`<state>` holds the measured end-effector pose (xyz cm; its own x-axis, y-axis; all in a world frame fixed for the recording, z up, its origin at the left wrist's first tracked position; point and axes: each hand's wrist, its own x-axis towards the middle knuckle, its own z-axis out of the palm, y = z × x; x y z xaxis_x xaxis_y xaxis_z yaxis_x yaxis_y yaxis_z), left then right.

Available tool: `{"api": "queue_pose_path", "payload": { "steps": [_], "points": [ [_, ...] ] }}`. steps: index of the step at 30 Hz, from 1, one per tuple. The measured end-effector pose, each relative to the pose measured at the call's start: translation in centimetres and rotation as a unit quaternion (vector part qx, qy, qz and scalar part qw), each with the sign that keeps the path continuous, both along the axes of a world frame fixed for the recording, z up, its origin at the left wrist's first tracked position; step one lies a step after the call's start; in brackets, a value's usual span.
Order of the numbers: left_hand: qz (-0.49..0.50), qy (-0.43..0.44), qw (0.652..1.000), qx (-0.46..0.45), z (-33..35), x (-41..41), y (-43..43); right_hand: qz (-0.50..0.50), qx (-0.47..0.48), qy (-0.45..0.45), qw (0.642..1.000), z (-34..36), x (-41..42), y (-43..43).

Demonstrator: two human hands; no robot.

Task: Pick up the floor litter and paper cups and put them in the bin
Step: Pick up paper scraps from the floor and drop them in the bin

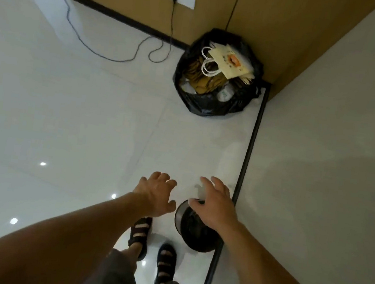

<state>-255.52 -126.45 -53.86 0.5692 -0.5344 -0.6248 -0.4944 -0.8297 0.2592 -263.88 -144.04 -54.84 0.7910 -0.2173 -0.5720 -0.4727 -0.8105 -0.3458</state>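
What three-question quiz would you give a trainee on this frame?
1. True or false: the left hand holds a paper cup.
2. The right hand hovers over: A the small black bin, B the full rubbish bag, C a broom?
3. What pale item tops the rubbish bag?
Key: 1 false; 2 A; 3 a paper carrier bag.

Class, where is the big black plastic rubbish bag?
Head view, right of centre: the black plastic rubbish bag on the floor against the brown wall, beyond the small round black bin.
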Motion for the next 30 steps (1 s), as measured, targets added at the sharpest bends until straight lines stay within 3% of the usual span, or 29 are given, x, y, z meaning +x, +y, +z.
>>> {"api": "queue_pose_path", "payload": {
  "steps": [7, 13, 18, 23, 30],
  "points": [
    [0.209, -0.037, 0.977, 0.003, 7.5, -6.6, 10.6, 0.196, -0.01, 0.007, 0.981, 7.5, 0.5, 7.8],
    [0.397, -0.044, 0.917, -0.002, 10.2, -16.5, 20.1, 0.39, -0.019, -0.006, 0.921, 11.5, -1.6, 18.9],
    [0.561, -0.06, 0.826, -0.013, 12.4, -25.5, 30.3, 0.534, -0.038, -0.03, 0.844, 14.0, -4.8, 30.6],
    [0.703, -0.072, 0.707, -0.035, 14.2, -35.5, 40.8, 0.644, -0.044, -0.056, 0.762, 15.7, -10.5, 44.2],
    [0.812, -0.081, 0.577, -0.026, 16.2, -51.9, 56.1, 0.73, -0.016, -0.076, 0.679, 16.7, -23.3, 64.7]
  ]
}}
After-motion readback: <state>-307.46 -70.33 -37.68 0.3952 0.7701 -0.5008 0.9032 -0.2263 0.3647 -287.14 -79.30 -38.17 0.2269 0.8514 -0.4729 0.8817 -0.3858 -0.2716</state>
